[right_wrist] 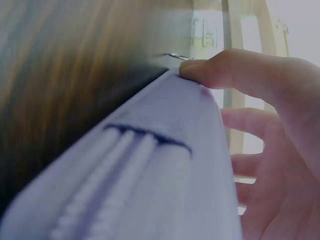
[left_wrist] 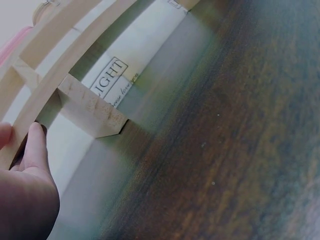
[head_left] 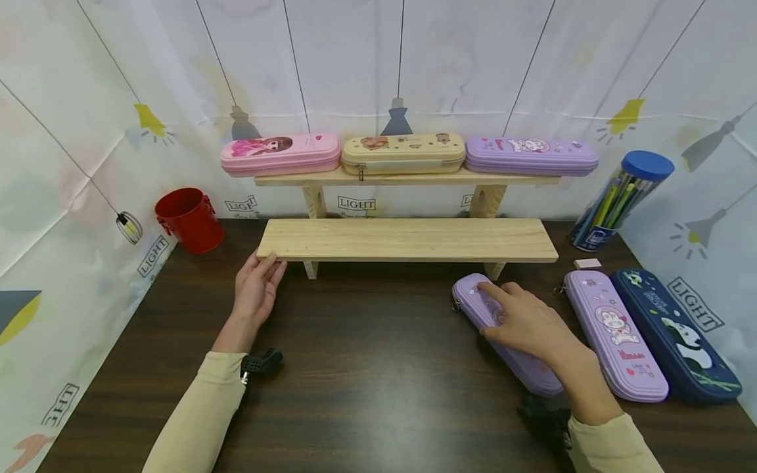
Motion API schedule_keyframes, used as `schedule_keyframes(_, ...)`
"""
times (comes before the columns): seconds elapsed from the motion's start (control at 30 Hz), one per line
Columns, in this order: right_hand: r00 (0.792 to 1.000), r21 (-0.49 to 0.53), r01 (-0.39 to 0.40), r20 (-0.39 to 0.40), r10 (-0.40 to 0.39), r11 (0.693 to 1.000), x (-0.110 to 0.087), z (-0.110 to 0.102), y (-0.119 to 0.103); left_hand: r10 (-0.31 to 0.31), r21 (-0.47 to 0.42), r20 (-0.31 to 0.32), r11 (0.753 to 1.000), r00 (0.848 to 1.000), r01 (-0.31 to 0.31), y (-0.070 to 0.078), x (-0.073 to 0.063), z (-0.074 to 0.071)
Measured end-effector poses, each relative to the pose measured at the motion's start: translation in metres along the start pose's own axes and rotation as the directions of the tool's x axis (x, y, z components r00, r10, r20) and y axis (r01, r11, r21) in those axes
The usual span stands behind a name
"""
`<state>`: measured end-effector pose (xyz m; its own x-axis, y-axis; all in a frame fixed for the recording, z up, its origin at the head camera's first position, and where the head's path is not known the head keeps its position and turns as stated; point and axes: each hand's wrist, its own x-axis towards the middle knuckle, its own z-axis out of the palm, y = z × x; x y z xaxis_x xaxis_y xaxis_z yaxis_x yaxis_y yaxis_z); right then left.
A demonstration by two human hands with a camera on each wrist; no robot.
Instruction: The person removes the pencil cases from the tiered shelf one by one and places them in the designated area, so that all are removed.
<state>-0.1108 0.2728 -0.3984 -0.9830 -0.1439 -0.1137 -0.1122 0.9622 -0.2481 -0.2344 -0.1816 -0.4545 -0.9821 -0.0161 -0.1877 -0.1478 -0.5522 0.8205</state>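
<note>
A two-tier wooden shelf (head_left: pixel 408 240) stands at the back of the dark table. My left hand (head_left: pixel 254 289) grips the front left corner of its lower board, with fingers reaching beneath the edge in the left wrist view. At right of centre, my right hand (head_left: pixel 523 322) holds a purple pencil case (head_left: pixel 535 376) across its width, thumb on one side and fingers on the other. The hand hides the middle of this case. Its zipped side (right_wrist: pixel 115 185) fills much of the right wrist view. The case lies slanted, just in front of the shelf's right leg.
On the top tier sit a pink case (head_left: pixel 280 156), a yellow case (head_left: pixel 404 154) and a purple one (head_left: pixel 532 156). Farther right lie another purple case (head_left: pixel 616 335), a navy panda case (head_left: pixel 677 335), an eraser (head_left: pixel 587 263) and a pencil tub (head_left: pixel 621 200). A red bucket (head_left: pixel 189 221) stands left.
</note>
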Motion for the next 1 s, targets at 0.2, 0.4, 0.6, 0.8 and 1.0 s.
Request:
schedule_keyframes(0.2,0.997,0.017,-0.066,0.051,0.065,0.998,-0.006,-0.009,0.020,0.004,-0.003,0.001,1.000,1.000,-0.004,0.000,0.001,-0.002)
schedule_keyframes(0.4,0.988,0.001,-0.134,0.076,0.133,0.991,-0.009,-0.017,0.037,0.002,-0.014,-0.001,1.000,1.000,-0.002,0.000,0.001,-0.004)
schedule_keyframes(0.6,0.972,-0.016,-0.211,0.105,0.211,0.977,-0.009,-0.025,0.049,0.000,-0.021,0.004,1.000,1.000,0.000,0.001,0.001,-0.005)
schedule_keyframes(0.8,0.953,-0.039,-0.276,0.116,0.279,0.960,-0.012,-0.027,0.054,-0.005,-0.017,0.009,1.000,1.000,0.005,0.000,0.001,-0.005)
schedule_keyframes(1.0,0.946,-0.044,-0.304,0.102,0.307,0.952,-0.017,-0.028,0.057,-0.004,-0.018,0.012,1.000,1.000,0.005,-0.001,0.001,-0.003)
